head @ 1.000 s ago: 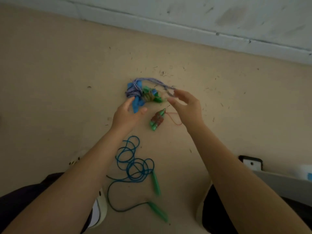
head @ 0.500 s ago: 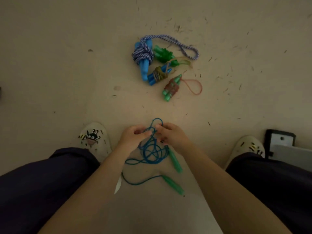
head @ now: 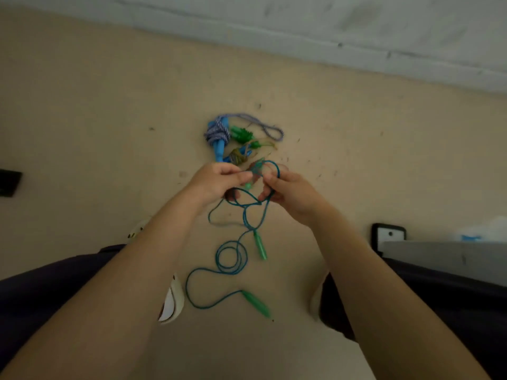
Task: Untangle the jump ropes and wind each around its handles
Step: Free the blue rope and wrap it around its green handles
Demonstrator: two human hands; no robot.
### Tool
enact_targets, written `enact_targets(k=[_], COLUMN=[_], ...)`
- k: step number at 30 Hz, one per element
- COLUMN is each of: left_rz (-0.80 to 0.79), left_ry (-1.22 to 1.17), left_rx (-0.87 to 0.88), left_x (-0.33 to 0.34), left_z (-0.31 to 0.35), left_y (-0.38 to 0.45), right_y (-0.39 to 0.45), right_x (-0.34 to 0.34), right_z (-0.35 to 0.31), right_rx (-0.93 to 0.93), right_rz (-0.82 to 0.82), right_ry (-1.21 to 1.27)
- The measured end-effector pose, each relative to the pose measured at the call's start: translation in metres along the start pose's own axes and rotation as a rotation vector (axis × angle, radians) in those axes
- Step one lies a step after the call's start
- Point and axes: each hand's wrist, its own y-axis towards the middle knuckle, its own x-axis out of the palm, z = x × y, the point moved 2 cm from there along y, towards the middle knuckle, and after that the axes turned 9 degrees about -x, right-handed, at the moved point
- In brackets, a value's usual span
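Both forearms reach up from 6 o'clock and converge near frame centre. The left hand (head: 216, 181) sits at about 10 o'clock of the right hand (head: 293, 194), fingers curled, thumb and forefinger pinching toward 3 o'clock. The right hand's fingers curl toward 9 o'clock, pinching too. The fingertips are close together, not touching.

You get soft, even, fairly dim light with a warm cast on the floor (head: 82, 105), and no glare or hard shadows. The whole picture is slightly soft, and your hands blur a little where they meet at the centre. The wide lens bends the wall (head: 356, 26) at the top and stretches your forearms at the bottom.
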Motion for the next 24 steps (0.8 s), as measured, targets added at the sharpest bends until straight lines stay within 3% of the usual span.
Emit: enact_targets(k=[7, 13, 15, 20, 24], left_rz=[0.019, 0.209, 0.206, -0.053, 0.021], left_ry=[0.198, 0.406, 0.351, -0.009, -0.011], left_rx=[0.308, 0.572, 0.632, 0.683, 0.629], left_x=[-0.003, -0.005, -0.005, 0.004, -0.003], left_z=[0.105, 0.132, 0.135, 0.129, 0.116], left_y=[-0.135, -0.245, -0.281, -0.346, -0.344], right_y=[-0.105, -0.209, -0.232, -0.271, -0.276], right_x=[0.009, 0.037, 0.045, 0.064, 0.068], right_z=[-0.146, -0.215, -0.228, -0.246, -0.244], right_rx=[-0.169, -0.312, -0.333, -0.428, -0.516], right_rz=[-0.156, -0.245, -0.268, -0.211, -0.121], right_ry=[-0.091, -0.175, -0.168, -0.186, -0.327])
